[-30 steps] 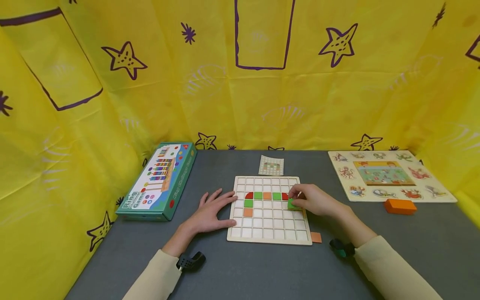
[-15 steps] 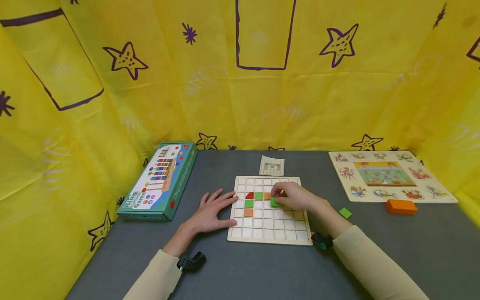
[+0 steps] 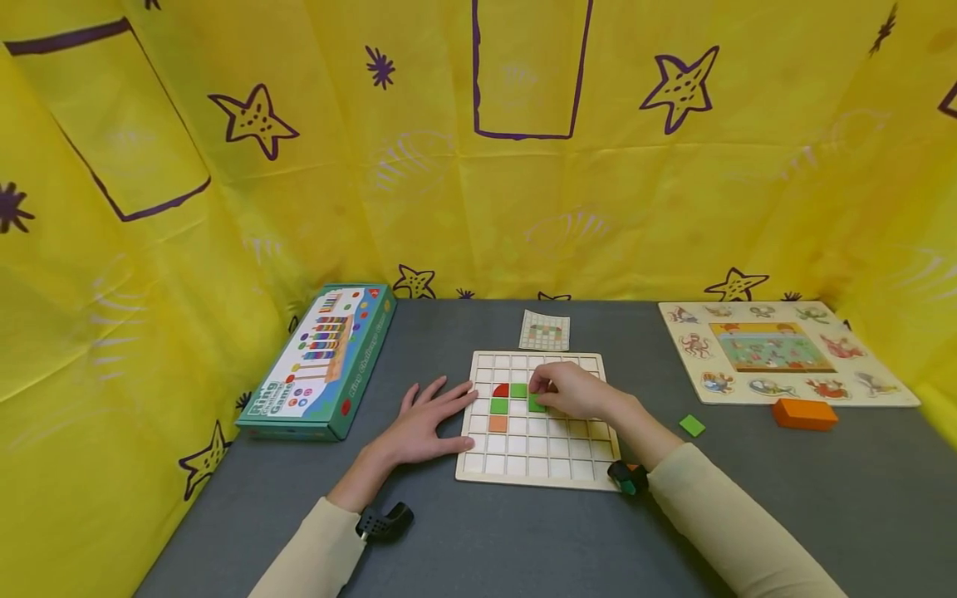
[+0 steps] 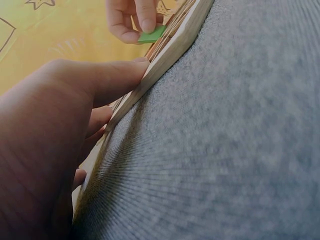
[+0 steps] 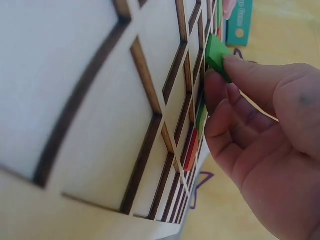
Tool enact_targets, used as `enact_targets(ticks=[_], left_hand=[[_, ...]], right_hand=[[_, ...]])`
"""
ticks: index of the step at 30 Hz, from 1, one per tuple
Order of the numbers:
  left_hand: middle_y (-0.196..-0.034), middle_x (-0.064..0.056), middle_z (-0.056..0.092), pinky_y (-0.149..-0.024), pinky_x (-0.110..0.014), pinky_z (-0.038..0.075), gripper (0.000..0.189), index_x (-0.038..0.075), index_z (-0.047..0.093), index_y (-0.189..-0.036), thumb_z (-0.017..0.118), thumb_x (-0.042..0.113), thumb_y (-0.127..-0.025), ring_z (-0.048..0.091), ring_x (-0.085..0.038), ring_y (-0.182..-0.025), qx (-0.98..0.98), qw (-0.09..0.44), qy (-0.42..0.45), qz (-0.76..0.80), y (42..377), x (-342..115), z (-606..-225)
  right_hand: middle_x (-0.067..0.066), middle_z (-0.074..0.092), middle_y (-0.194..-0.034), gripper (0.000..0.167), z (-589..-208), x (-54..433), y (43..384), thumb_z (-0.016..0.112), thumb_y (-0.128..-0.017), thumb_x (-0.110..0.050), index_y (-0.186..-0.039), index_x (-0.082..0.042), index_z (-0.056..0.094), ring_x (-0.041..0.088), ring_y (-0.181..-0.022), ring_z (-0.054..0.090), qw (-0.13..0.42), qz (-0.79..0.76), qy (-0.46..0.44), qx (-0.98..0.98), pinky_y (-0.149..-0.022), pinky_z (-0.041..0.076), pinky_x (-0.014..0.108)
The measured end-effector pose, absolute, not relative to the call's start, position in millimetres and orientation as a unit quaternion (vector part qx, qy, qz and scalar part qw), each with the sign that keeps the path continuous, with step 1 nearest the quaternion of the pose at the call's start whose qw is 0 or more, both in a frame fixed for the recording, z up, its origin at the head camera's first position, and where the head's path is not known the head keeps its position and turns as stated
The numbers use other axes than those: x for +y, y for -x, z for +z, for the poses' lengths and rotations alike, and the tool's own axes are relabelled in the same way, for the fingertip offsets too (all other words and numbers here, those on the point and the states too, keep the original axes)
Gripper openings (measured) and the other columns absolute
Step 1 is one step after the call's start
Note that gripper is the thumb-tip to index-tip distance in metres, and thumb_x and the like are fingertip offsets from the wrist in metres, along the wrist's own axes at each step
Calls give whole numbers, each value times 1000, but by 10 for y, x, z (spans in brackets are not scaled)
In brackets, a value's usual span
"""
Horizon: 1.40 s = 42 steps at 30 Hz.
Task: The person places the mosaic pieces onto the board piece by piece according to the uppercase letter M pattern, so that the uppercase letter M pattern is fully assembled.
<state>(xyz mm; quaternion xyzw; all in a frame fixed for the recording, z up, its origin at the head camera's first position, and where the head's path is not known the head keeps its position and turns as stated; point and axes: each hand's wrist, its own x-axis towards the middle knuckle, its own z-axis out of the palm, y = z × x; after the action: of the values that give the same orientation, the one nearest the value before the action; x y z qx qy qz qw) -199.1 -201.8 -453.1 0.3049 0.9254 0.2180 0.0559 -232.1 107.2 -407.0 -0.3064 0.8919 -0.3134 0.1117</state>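
My right hand [image 3: 571,392] pinches a green square tile [image 5: 216,52] between thumb and fingers over the middle of the wooden grid board [image 3: 538,446]. In the right wrist view the tile tilts close to the grid. The left hand [image 3: 426,428] lies spread at the board's left edge, fingertips on the rim and thumb [image 4: 122,77] against it. Set in the cells are a red rounded tile [image 3: 502,390], green tiles [image 3: 519,390] and an orange tile [image 3: 498,423]. In the head view my right hand covers the tiles farther right; a red one [image 5: 191,150] shows in the right wrist view.
A small pattern card [image 3: 545,330] lies behind the board. Right of it are a loose green tile [image 3: 692,425], an orange block [image 3: 805,414] and a sea-animal puzzle board [image 3: 699,378]. A game box [image 3: 317,361] stands left. My right wrist partly hides another orange tile [image 3: 634,468].
Holding the green tile, my right hand has moved left across the board from the right-hand columns to the middle. The loose green tile on the table came into view. The left hand stays put.
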Motion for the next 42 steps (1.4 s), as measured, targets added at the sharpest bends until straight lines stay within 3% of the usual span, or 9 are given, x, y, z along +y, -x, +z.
enact_targets(ticks=[17,35,42], left_hand=[[-163,4,30,-112,-67,-3,80,25,41,-157,64,61,-90,11,-36,-152,925,52,-300,227,1984,-2001,-4531],[-163,2,31,-112,-67,-3,79,23,42,-157,66,59,-90,12,-37,-152,921,45,-308,233,1982,-2026,-4525],[-163,3,30,-112,-67,-3,80,23,41,-157,65,59,-90,12,-36,-152,921,48,-307,233,1984,-2021,-4530]], right_hand=[[-4,65,-90,6,-4058,1165,2263,71,-94,-5,-100,-7,70,14,-80,57,109,-319,307,890,-76,50,33],[-4,62,-89,12,-4042,1642,2066,75,-92,-8,-102,-6,68,15,-78,56,95,-324,284,897,-69,50,31],[-5,61,-89,17,-4053,1862,1973,77,-89,-9,-104,-5,68,14,-79,55,81,-313,286,902,-71,49,31]])
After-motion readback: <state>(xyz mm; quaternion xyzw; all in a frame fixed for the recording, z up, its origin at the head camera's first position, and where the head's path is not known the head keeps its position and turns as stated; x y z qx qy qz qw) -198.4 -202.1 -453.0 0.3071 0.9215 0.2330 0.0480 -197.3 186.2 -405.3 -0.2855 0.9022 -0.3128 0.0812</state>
